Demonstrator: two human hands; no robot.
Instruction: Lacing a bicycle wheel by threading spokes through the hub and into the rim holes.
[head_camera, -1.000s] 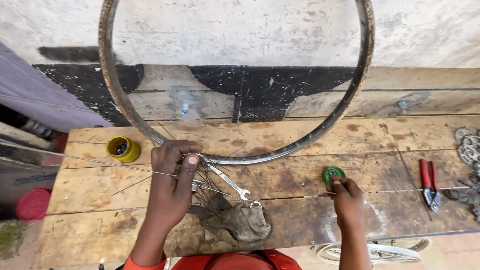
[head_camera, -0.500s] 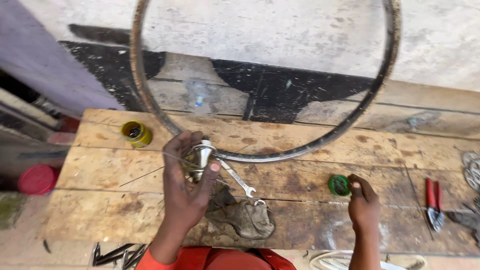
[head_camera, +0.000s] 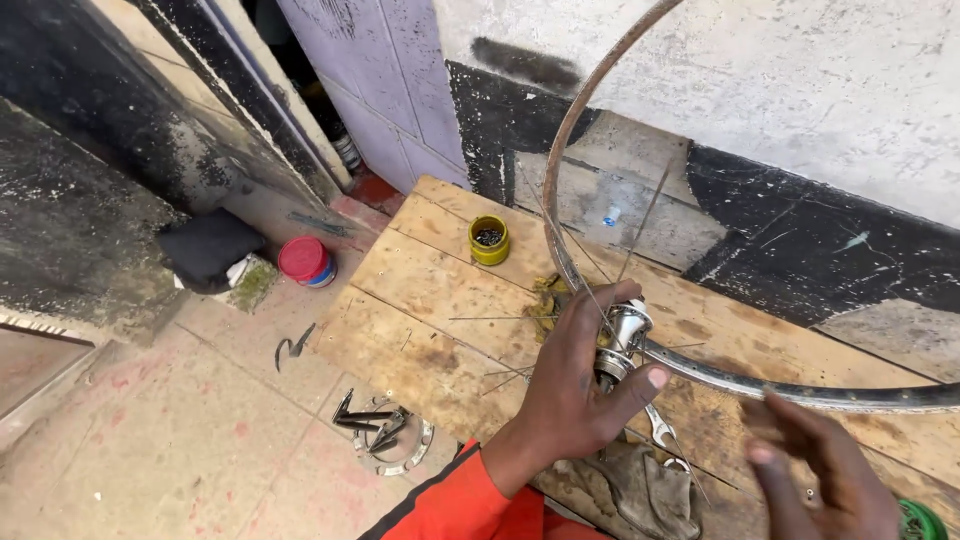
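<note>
The left hand (head_camera: 570, 385) now holds the shiny metal spoked wheel hub (head_camera: 620, 335) lifted off the wooden plank tabletop (head_camera: 420, 290), beside the rusty bicycle rim (head_camera: 600, 130); the right hand (head_camera: 820, 470), blurred, has come up with fingers spread, empty

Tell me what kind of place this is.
Likely a roadside bicycle repair spot: the left hand holds a wheel hub with loose spokes beside a bare rim, on a rough wooden bench with a spanner.
</note>
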